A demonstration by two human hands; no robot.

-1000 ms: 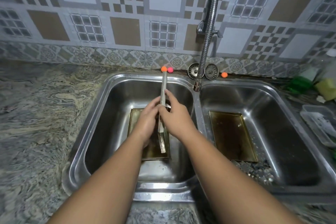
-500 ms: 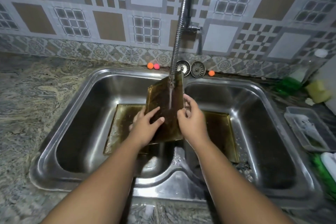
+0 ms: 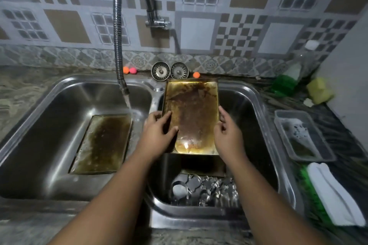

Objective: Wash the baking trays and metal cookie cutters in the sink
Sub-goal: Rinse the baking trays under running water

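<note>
At far left: marbled countertop [image 3: 23, 93], bordering the left basin [image 3: 45, 105] of a double steel sink.

On the floor of the left basin: flat tray [image 3: 103, 143], stained brown, lying level.

Above its far right corner: faucet hose [image 3: 117, 36], curved down from the wall. From its nozzle: running water [image 3: 128, 103], landing just beside that corner.

On the back ledge, left to right: two small balls [image 3: 129, 70], one orange and one pink; two round strainers [image 3: 160, 71]; a third orange ball.

Over the divider: left hand [image 3: 157, 137], gripping the left edge of the held tray [image 3: 191, 113], thumb laid across the inner face, fingers wrapped behind the rim.

Held tray: above the right basin [image 3: 264, 125], tilted, far edge raised toward the wall, near edge low, inner face up, brown residue across most of it, wet sheen at the low end.

On the tray's right edge: right hand [image 3: 227, 135], fingers curled round the rim.

Beneath the held tray: third tray [image 3: 203, 167], mostly hidden, on the right basin floor. At the near end of that basin: heap of metal cookie cutters [image 3: 205, 191].

On the right counter: grey container [image 3: 302, 135] with suds inside, green bottle [image 3: 283, 85], yellow sponge [image 3: 318, 90], white cloth [image 3: 334, 195].
</note>
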